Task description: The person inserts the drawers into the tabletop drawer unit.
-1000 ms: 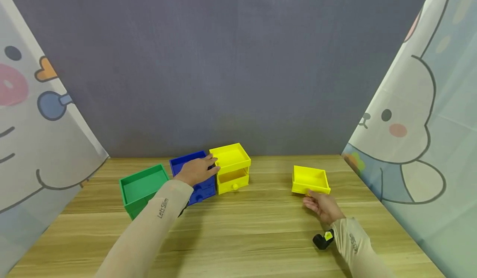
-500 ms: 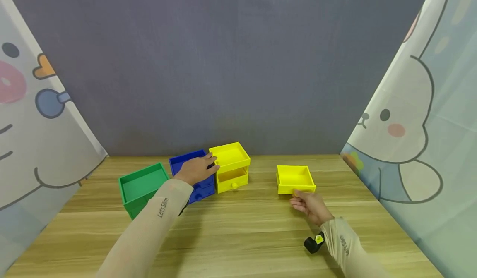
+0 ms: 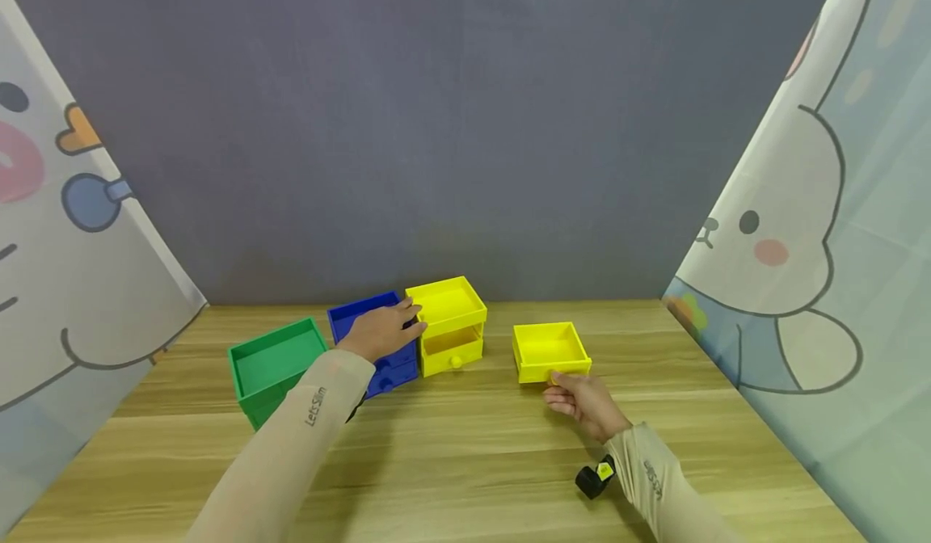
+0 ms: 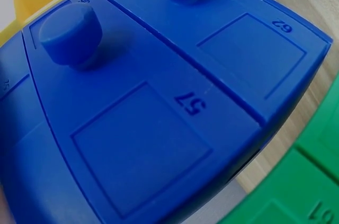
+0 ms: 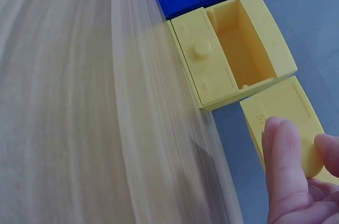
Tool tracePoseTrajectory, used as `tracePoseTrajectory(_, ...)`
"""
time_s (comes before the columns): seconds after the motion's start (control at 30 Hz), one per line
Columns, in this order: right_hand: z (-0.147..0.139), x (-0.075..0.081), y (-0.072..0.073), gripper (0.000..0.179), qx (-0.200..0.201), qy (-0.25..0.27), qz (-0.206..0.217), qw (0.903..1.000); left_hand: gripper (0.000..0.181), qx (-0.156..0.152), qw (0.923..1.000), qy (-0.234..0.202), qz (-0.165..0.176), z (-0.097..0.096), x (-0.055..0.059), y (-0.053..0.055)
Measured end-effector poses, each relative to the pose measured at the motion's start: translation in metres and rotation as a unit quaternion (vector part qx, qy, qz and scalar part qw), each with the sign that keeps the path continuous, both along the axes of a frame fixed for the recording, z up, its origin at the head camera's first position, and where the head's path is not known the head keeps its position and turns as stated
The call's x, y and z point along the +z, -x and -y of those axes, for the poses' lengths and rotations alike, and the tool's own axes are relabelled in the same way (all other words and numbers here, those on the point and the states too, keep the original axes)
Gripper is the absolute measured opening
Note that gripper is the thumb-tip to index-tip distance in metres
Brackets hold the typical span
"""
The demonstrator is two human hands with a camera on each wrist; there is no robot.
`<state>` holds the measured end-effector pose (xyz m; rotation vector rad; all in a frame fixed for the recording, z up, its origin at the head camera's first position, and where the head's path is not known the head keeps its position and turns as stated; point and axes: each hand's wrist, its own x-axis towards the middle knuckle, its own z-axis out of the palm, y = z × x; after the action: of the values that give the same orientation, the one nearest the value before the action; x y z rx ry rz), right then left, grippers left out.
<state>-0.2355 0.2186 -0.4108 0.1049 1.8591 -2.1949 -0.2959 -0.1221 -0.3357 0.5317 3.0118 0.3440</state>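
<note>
My right hand (image 3: 582, 404) pinches the knob of a loose yellow drawer (image 3: 550, 345), held level a little right of the yellow drawer cabinet (image 3: 449, 307). In the right wrist view, thumb and fingers close round the knob on the drawer front (image 5: 283, 105). An open slot shows in the cabinet, above a lower drawer (image 5: 198, 57) that is pushed in. My left hand (image 3: 380, 334) lies over the blue drawer cabinet (image 3: 396, 369), fingers extended, fingertips at the yellow cabinet's left top edge. The left wrist view shows the blue drawer fronts (image 4: 143, 144) with round knobs.
A green drawer cabinet (image 3: 280, 361) stands left of the blue one, partly hidden by my left sleeve. All sit on a wood-grain table (image 3: 465, 462). A grey backdrop (image 3: 465, 123) rises behind, with cartoon-printed cloths at both sides.
My right hand has carried the yellow drawer leftward, closer to the yellow cabinet, and the drawer has turned slightly. My left hand has stayed in place on the cabinets.
</note>
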Motion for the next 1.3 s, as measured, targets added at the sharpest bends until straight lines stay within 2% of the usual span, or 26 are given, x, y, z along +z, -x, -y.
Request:
tracePoseTrajectory(0.5,0.004,0.000,-0.002,0.029,0.058,-0.017,-0.010,0.9981,0.056,-0.001,1.0000,-0.002,-0.004,0.000,-0.001,0.001)
tracePoseTrajectory(0.83,0.009,0.000,-0.004,0.028,0.076,-0.017,-0.009,0.9969,0.056,-0.001,1.0000,0.002,-0.007,0.001,-0.002,0.000)
tracePoseTrajectory(1.07,0.017,0.000,-0.005,0.023,0.101,-0.022,-0.019,0.9944,0.055,-0.001,1.0000,0.000,-0.006,0.001,0.000,-0.001)
tracePoseTrajectory(1.3,0.026,-0.001,-0.007,0.029,0.124,-0.035,-0.033,0.9911,0.055,0.000,1.0000,0.000,-0.003,-0.001,0.001,-0.003)
